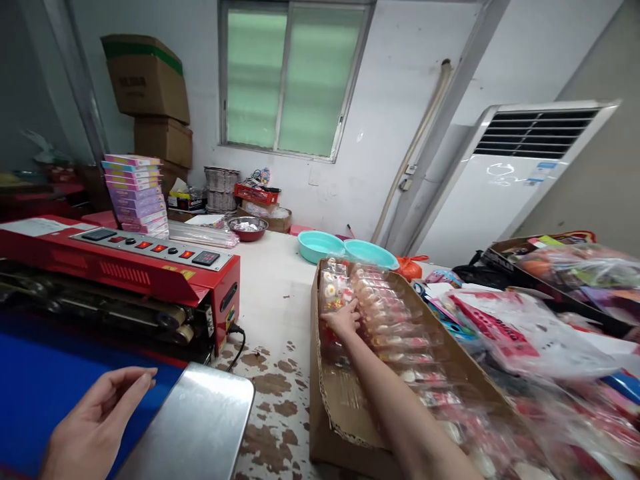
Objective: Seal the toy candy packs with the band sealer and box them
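Observation:
My right hand [345, 320] reaches into a long open cardboard box [320, 393], its fingers around the near end of a row of clear plastic packets [333, 287] with small colourful pieces inside. Another long row of clear packets [395, 327], with pink and pale contents, fills the box's right side beside my forearm. My left hand [95, 423] hovers over the blue conveyor belt [30, 380], thumb and fingertips pinched together with nothing visible between them. Just right of it is a metal plate [195, 420] at the belt's end.
A red sealing machine [150, 267] with lit switches spans the belt; its black cable hangs at the right. Two turquoise basins [320, 247] stand behind the box. Plastic bags [530, 333] pile up on the right. Stacked small boxes [137, 197] and a red bowl [247, 228] sit at the back.

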`<state>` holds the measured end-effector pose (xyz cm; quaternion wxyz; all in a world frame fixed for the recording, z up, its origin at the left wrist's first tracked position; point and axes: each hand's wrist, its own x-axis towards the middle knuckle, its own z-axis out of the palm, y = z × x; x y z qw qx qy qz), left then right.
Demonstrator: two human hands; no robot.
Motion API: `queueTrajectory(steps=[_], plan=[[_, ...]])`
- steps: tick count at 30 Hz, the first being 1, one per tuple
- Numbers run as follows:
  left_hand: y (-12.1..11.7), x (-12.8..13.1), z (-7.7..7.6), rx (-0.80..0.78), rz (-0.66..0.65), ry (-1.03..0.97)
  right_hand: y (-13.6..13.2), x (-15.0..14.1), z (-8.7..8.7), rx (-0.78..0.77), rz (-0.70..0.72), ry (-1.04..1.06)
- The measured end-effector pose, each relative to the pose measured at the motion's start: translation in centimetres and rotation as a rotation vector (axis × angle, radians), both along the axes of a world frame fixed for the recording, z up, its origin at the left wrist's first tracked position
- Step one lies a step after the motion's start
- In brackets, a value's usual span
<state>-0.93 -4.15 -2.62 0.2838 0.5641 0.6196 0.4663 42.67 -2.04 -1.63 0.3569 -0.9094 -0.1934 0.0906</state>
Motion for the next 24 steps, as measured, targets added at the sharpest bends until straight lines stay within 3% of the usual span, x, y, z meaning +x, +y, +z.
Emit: queueTrajectory(steps=[2,6,8,10,13,15,17,20,22,24], plan=[[-0.4,-0.1,0.6,-0.057,-0.010,-0.025,-0.7,0.2,2.1,0.031,0.030,-0.057],[-0.9,1.8,2.2,-0.070,-0.101,-0.183,-2.6,-1.0,8.3,0.127,0.208,-0.246],[-1.1,3.8,3.5,-0.041,-0.196,-0.299,-3.9,-3.4,11.1,0.138,0.327,-0.315],[-1.4,6.2,5.0,-0.054,-0.328,-0.430,-5.5,-7.2,12.8,0.148,0.461,-0.376],[-2.1,9.4,7.2,-0.215,-0.599,-0.654,-7.9,-13.9,12.5,0.210,0.645,-0.362],[-2.7,10.7,8.1,-0.300,-0.762,-0.809,-9.3,-17.7,11.0,0.288,0.762,-0.277],[-3.2,10.7,8.5,-0.318,-0.829,-0.911,-10.1,-19.8,9.6,0.366,0.877,-0.155],[-3.7,8.7,8.3,-0.382,-0.787,-0.889,-10.1,-19.6,9.3,0.464,0.900,0.027],[-4.0,6.9,8.0,-0.478,-0.800,-0.834,-9.6,-18.3,10.4,0.520,0.867,0.123],[-4.3,5.3,7.6,-0.556,-0.869,-0.807,-8.9,-17.1,11.7,0.543,0.928,0.235]])
